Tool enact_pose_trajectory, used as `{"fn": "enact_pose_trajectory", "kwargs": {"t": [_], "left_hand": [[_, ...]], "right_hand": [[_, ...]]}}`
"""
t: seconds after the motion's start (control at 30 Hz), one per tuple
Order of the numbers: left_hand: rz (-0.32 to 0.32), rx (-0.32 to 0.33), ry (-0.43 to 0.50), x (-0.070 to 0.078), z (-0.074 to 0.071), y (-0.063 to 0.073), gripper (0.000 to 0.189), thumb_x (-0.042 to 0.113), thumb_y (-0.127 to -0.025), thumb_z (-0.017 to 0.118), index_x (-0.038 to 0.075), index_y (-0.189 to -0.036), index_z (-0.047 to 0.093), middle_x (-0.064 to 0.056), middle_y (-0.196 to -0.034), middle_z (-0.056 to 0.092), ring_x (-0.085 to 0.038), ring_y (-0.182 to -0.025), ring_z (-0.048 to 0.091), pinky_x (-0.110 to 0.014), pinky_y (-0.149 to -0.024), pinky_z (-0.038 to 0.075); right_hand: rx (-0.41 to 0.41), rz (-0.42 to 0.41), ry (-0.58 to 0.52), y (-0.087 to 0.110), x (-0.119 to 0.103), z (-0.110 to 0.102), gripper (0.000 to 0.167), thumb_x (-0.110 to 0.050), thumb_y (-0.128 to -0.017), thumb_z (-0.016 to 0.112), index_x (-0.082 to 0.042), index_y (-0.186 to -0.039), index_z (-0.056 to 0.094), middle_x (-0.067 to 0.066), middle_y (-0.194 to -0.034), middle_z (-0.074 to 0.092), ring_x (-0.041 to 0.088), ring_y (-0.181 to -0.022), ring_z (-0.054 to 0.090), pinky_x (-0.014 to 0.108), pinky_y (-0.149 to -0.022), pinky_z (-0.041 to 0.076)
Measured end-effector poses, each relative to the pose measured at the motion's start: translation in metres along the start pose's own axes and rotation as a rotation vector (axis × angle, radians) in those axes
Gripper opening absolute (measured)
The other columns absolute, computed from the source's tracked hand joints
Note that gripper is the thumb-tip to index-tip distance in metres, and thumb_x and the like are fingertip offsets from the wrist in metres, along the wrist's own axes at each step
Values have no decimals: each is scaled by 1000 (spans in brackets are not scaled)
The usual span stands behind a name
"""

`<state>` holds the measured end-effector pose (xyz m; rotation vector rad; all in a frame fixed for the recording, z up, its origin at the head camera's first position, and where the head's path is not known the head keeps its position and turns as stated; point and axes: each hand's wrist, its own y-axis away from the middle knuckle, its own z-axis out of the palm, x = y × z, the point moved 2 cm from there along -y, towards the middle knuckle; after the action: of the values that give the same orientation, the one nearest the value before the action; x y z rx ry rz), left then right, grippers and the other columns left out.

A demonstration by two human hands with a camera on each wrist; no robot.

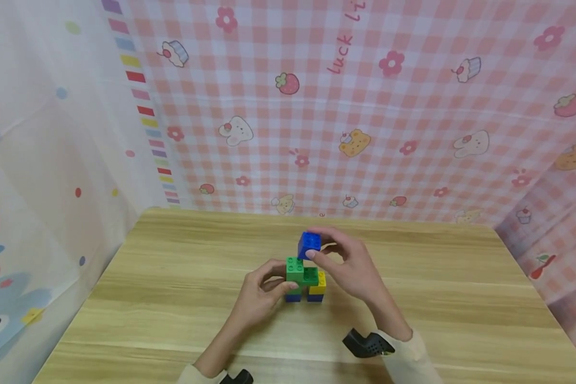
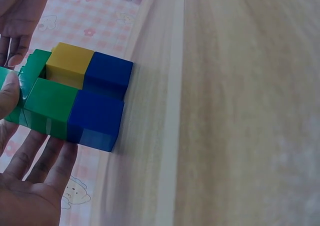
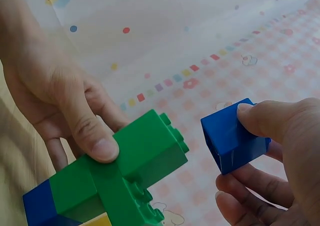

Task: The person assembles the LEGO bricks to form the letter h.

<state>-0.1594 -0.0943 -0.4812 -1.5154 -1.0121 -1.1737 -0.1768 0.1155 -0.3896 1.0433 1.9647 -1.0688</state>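
Observation:
A small block structure stands on the wooden table: two dark blue bricks at its foot, a green brick and a yellow brick over them, a long green brick bridging across, and a light green brick on the left top. My left hand grips this structure from the left, thumb on the near green side and fingers behind. Just above the top green studs, my right hand pinches a blue brick between thumb and fingers, its hollow underside tilted toward the studs with a gap between.
The wooden table reaches back to a pink checked cloth with cartoon prints. A white dotted cloth hangs at the left. Black wrist devices sit at both sleeves.

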Motion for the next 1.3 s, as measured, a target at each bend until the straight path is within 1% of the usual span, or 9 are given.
{"fn": "enact_pose_trajectory", "kwargs": {"t": [0.17,0.43,0.73,0.97,1.17,1.3], "left_hand": [[2,4,4,-1,-1,0,29,19,-91,79,25,-118,70,-1,-120,71,-19,-116,68,-29,-102,56],[4,0,13,-1,-1,-1,30,17,-91,79,23,-119,70,-2,-121,71,-20,-117,67,-29,-103,56],[7,2,18,-1,-1,0,30,17,-91,78,23,-119,70,-2,-121,70,-21,-116,67,-30,-103,56],[-7,3,17,-1,-1,-1,30,16,-91,78,25,-119,70,-1,-121,70,-20,-117,67,-29,-102,57],[-12,-3,20,-1,-1,-1,30,16,-92,78,25,-119,70,-2,-122,70,-20,-117,67,-29,-102,57],[-8,-8,24,-1,0,-1,30,16,-92,78,24,-119,70,-2,-121,70,-21,-117,67,-30,-102,57]], "right_hand": [[-15,-37,-2,0,-3,4,39,-18,-98,70,-18,-136,64,2,-118,72,22,-107,63,30,-92,59],[-22,-75,1,0,-7,10,40,-16,-97,73,-21,-135,64,2,-119,72,19,-106,65,30,-89,60],[-40,-70,17,0,-9,14,41,-19,-96,73,-21,-136,64,-1,-121,71,22,-108,65,30,-90,60],[-52,-60,35,0,-12,15,40,-20,-96,74,-21,-135,65,-1,-119,72,18,-108,65,36,-90,61],[-65,-38,38,1,-12,16,41,-22,-95,74,-21,-135,65,1,-120,72,21,-108,65,42,-92,61],[-63,-36,48,2,-11,16,41,-23,-95,74,-21,-135,65,2,-119,72,21,-107,65,42,-91,61]]}}
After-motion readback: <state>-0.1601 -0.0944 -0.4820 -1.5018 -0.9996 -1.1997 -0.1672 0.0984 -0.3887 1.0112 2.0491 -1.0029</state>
